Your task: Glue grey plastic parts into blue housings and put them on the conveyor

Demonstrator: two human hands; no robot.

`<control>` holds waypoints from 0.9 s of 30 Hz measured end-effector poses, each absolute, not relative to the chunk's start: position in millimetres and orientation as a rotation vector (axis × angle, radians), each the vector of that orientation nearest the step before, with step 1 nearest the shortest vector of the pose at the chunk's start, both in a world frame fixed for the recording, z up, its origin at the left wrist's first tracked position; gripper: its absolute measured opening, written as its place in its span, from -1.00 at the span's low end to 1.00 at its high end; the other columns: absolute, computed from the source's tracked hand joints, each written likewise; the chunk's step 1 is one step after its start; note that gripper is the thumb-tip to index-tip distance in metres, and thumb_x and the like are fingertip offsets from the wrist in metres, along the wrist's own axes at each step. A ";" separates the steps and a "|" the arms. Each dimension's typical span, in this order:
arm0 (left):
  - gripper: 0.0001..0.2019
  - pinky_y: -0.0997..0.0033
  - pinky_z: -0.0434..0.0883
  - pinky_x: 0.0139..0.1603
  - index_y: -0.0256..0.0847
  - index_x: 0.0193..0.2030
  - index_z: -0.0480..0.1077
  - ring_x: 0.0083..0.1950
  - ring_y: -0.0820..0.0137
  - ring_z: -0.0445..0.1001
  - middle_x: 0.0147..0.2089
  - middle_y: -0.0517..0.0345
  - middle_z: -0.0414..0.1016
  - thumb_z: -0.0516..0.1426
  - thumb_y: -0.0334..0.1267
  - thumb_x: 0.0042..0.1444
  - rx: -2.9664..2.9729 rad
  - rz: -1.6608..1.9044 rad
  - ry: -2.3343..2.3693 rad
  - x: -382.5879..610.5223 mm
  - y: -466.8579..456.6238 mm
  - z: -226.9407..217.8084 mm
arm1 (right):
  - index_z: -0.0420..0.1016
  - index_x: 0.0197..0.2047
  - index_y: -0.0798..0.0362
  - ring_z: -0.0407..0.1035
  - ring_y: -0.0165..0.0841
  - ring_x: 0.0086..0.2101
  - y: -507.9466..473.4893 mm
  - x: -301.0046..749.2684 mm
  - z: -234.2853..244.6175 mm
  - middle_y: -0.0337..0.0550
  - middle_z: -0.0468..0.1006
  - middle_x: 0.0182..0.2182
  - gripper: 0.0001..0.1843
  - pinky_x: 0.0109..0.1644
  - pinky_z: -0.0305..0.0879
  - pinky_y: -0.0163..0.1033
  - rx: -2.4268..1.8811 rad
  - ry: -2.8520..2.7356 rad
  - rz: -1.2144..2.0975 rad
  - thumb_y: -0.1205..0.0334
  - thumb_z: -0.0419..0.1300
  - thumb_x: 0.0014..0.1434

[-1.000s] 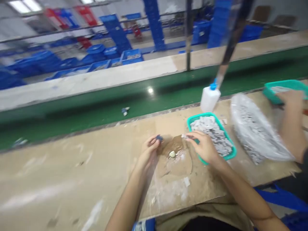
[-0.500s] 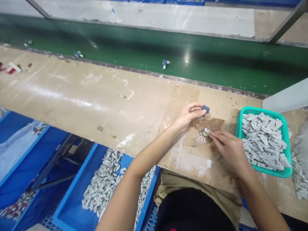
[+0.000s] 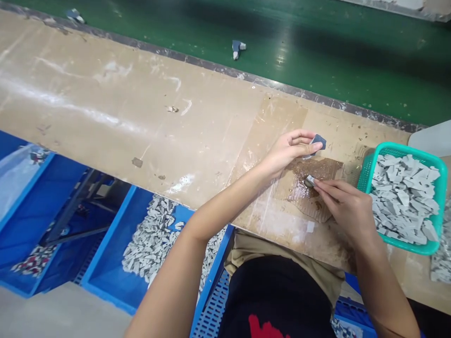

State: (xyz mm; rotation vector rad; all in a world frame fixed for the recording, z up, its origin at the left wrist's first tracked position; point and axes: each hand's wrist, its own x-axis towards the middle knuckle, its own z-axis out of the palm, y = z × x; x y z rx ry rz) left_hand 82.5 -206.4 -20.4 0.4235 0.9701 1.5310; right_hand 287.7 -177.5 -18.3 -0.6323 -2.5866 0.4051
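My left hand [image 3: 289, 152] pinches a dark blue piece [image 3: 318, 142] between thumb and fingers, just above a brown, wet-looking patch [image 3: 317, 170] on the tan workbench [image 3: 141, 117]. My right hand [image 3: 343, 206] holds a small grey piece [image 3: 310, 181] in its fingertips, over that patch and close to the blue piece. Just right of my right hand stands a teal plastic basket [image 3: 405, 152], heaped with several flat grey pieces [image 3: 403, 199].
A green conveyor belt [image 3: 317, 56] runs beyond the bench, carrying a small blue-and-white part [image 3: 237, 49]. Blue crates [image 3: 105, 263] filled with grey pieces sit below the bench at left. A white plastic bottle [image 3: 431, 140] stands at the right edge.
The view has swung down from the far hall to the bench. Both hands stay over the brown patch, each holding its piece, and the hands sit closer together than a second ago.
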 end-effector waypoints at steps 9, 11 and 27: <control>-0.65 0.37 0.38 0.00 -0.26 -0.18 0.46 -0.22 0.49 0.51 -0.24 0.18 0.51 0.42 -0.26 -0.10 0.464 1.519 0.994 82.3 -203.9 -24.0 | 0.64 0.00 -0.06 0.60 -0.31 -0.26 -177.8 289.3 -20.1 -0.15 0.69 -0.24 -0.74 -0.16 0.56 -0.22 -0.680 -2.584 0.467 0.22 0.14 0.38; -0.64 0.37 0.38 0.00 -0.26 -0.18 0.46 -0.22 0.49 0.51 -0.24 0.17 0.51 0.42 -0.25 -0.10 0.480 1.519 0.995 82.4 -204.2 -24.1 | 0.64 0.00 -0.06 0.60 -0.31 -0.26 -177.7 289.1 -19.7 -0.16 0.69 -0.25 -0.74 -0.17 0.56 -0.22 -0.684 -2.584 0.476 0.22 0.14 0.38; -0.65 0.41 0.40 -0.06 -0.27 -0.14 0.53 -0.18 0.45 0.52 -0.20 0.10 0.58 0.42 -0.25 -0.09 0.478 1.506 1.009 81.1 -204.0 -26.6 | 0.64 0.02 -0.11 0.59 -0.33 -0.23 -179.0 291.0 -11.8 -0.17 0.70 -0.18 -0.74 -0.09 0.55 -0.21 -0.734 -2.431 0.452 0.29 0.20 0.33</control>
